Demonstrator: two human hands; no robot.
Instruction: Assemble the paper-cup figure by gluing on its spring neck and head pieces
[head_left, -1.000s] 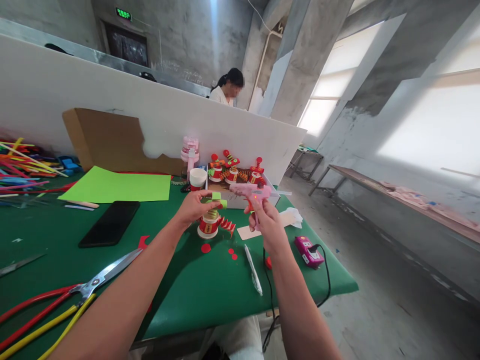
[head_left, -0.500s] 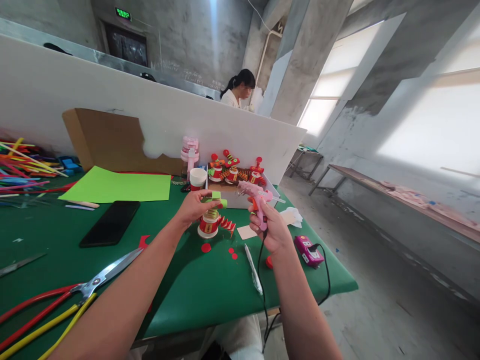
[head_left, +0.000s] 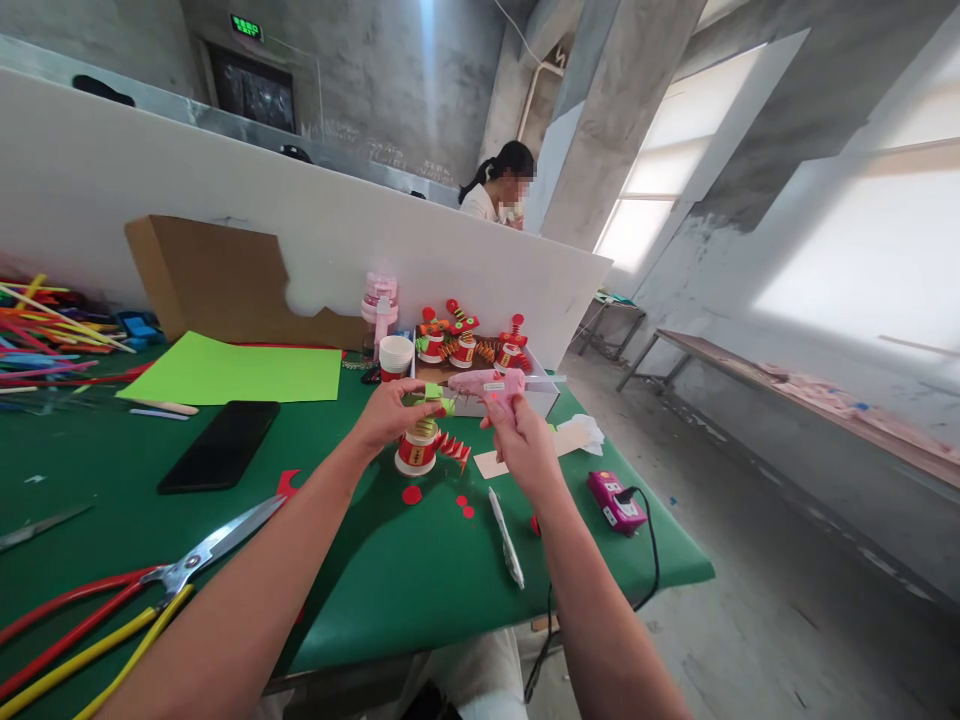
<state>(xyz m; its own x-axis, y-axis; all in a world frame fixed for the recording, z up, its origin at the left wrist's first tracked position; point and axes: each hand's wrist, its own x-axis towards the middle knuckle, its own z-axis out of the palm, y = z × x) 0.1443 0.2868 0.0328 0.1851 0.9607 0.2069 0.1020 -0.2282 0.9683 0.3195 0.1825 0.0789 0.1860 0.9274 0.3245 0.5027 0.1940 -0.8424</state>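
Note:
My left hand point(head_left: 390, 413) pinches the light-green paper top of a small craft figure. The figure's red-and-white paper cup body point(head_left: 416, 452) stands on the green table, with a folded red paper strip point(head_left: 453, 449) sticking out to its right. Closed round the handle of a pink hot glue gun point(head_left: 487, 384) is my right hand point(head_left: 519, 440). The gun lies level, its nozzle pointing left and close to the green paper; whether it touches, I cannot tell. Red paper discs point(head_left: 412, 495) lie in front of the cup.
Behind stands a box point(head_left: 480, 405) of similar finished figures beside stacked paper cups point(head_left: 395, 355). A white pen point(head_left: 507, 540), a purple power block point(head_left: 616, 502), a phone point(head_left: 219, 447) and large scissors point(head_left: 195, 560) lie around. A person point(head_left: 491, 190) sits beyond the white partition point(head_left: 315, 240).
My right hand has swung the glue gun left and levelled it, bringing its nozzle to the green paper top. My left hand stays in place. The person beyond the partition has shifted right.

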